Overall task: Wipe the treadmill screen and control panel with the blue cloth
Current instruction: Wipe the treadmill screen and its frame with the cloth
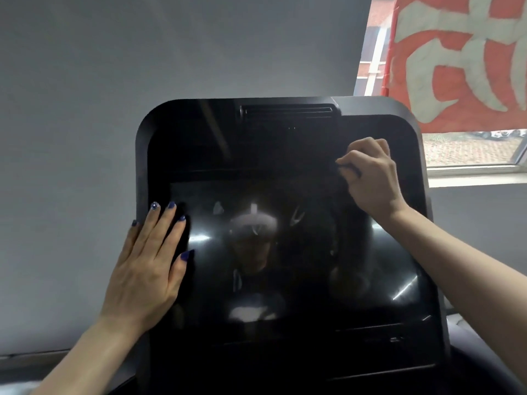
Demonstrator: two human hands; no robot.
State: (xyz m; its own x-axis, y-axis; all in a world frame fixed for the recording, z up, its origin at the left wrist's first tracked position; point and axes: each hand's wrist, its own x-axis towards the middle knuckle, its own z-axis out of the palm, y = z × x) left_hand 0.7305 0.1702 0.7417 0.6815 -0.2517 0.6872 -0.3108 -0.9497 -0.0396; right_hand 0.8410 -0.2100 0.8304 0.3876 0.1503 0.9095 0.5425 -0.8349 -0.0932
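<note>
On the far left there is a plain grey wall (85, 95). The left hand (145, 258) lies flat on the left edge of the treadmill screen (285, 252). Its fingers (168, 220) are straight and spread wide, and they hold nothing. The nails are painted dark blue. The thumb points toward the middle of the screen.

The screen is big, black and shiny. It shows a dim reflection of a person. It sits inside a dark frame with round corners. At the far top of the frame there is a vent slot (286, 112). Near the bottom right there is a strip of the control panel (396, 339), and it is too dark to see well.

The right hand (370, 175) is up at the top right of the screen. Its fingers are curled tight around a small dark bit of something, which may be the blue cloth (349, 168). Most of it is hidden in the hand.

On the far right there is a window (470, 149) with a red and white banner (462, 61) hanging over it.
</note>
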